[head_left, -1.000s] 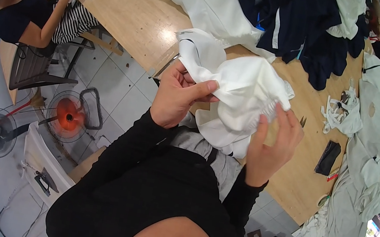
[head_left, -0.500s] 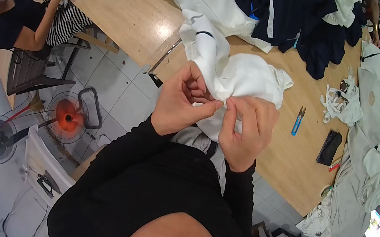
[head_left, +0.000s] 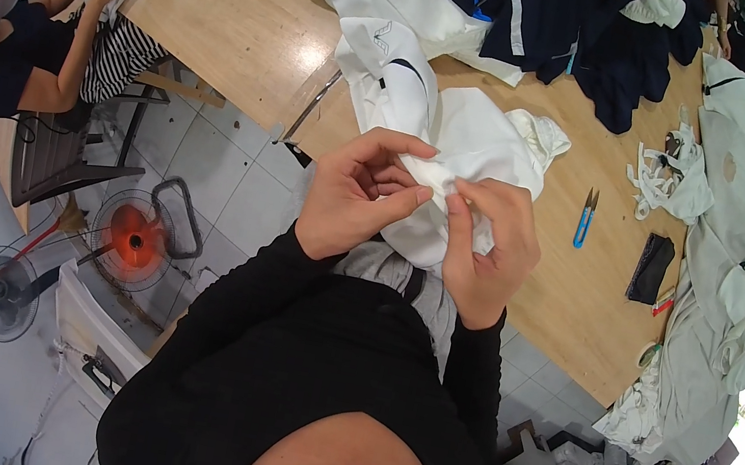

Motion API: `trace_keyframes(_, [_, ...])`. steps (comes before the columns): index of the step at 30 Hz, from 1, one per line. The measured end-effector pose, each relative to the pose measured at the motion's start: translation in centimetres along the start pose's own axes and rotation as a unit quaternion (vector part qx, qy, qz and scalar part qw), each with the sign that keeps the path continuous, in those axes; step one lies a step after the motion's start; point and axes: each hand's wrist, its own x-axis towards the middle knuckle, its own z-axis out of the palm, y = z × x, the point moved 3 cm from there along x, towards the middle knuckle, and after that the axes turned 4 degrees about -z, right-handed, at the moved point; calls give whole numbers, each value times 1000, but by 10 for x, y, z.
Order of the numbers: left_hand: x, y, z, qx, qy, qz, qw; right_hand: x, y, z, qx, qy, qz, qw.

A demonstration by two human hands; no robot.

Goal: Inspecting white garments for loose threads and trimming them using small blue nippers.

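A white garment [head_left: 491, 136] lies bunched on the near table edge, part of it hanging down over my lap. My left hand [head_left: 361, 193] has its fingers curled at a fold of this cloth; its thumb and forefinger stand a little apart with cloth between them. Pinched between the thumb and forefinger of my right hand [head_left: 496, 246] is the same fold, just beside the left fingertips. Any small thing at the fingertips is too small to make out. Blue-handled thread snips [head_left: 584, 220] rest on the table to the right.
On the wooden table [head_left: 222, 12] are dark and white garments [head_left: 566, 38], white scraps [head_left: 671, 176] and a black pouch [head_left: 650, 268]. Pale cloth [head_left: 739, 247] drapes along the right edge. At the left sit a co-worker [head_left: 35, 54], an orange-centred fan [head_left: 135, 241] and an iron [head_left: 100, 374].
My left thumb and forefinger have spread apart from their tighter pinch. The right hand remains pinching the cloth. The view has shifted slightly, and more of the garment's upper part shows.
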Motion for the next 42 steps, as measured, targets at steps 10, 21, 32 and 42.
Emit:
trace_keyframes(10, [0,-30,-1,-29,39,-43,998,-14,36,28,-141,-56,-82,985])
trace_keyframes(21, [-2,-25,3,-19,13,-81,996,-28,39,13,74,-47,118,989])
trace_keyframes(32, [-5,-15,11,53,-31,-3,998,-15,31,8,40,-143,84,985])
trace_keyframes(42, [-4,-19,6,96,18,-42,994,-19,48,7,188,-188,148,953])
